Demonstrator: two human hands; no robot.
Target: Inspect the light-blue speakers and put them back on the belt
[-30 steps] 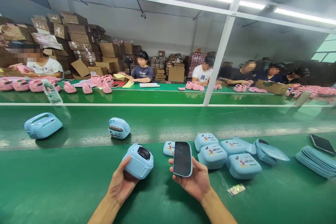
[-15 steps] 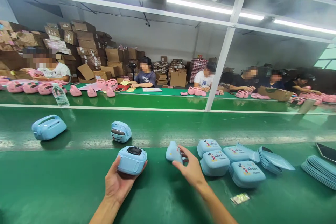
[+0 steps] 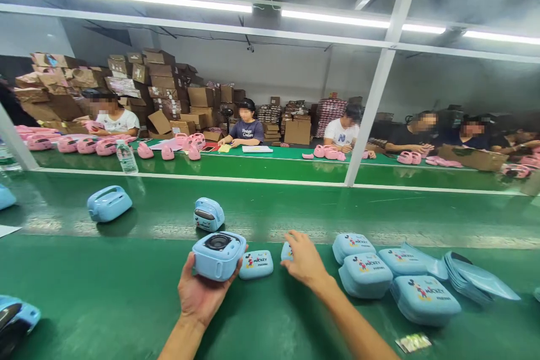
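My left hand (image 3: 206,292) cradles a light-blue speaker housing (image 3: 219,259) from below, its round black speaker facing up. Just right of it, a light-blue cover panel (image 3: 256,264) printed with a cartoon mouse lies flat on the green table. My right hand (image 3: 304,259) has its thumb and fingers around a second blue panel (image 3: 287,251), at table level; most of that panel is hidden under the hand. Stacks of the same printed panels (image 3: 366,274) stand to the right of my right hand.
Assembled blue speakers with handles (image 3: 109,203) stand beyond my hands, another (image 3: 208,214) nearer the middle. A dark-fronted blue unit (image 3: 17,320) sits at lower left. A small packet (image 3: 413,342) lies at lower right. Across the bench, several people work among pink housings (image 3: 105,146).
One printed panel now lies flat beside the speaker housing. My right hand has shifted slightly and turned palm-down over another panel. The view has swung left; the left hand still holds the housing.
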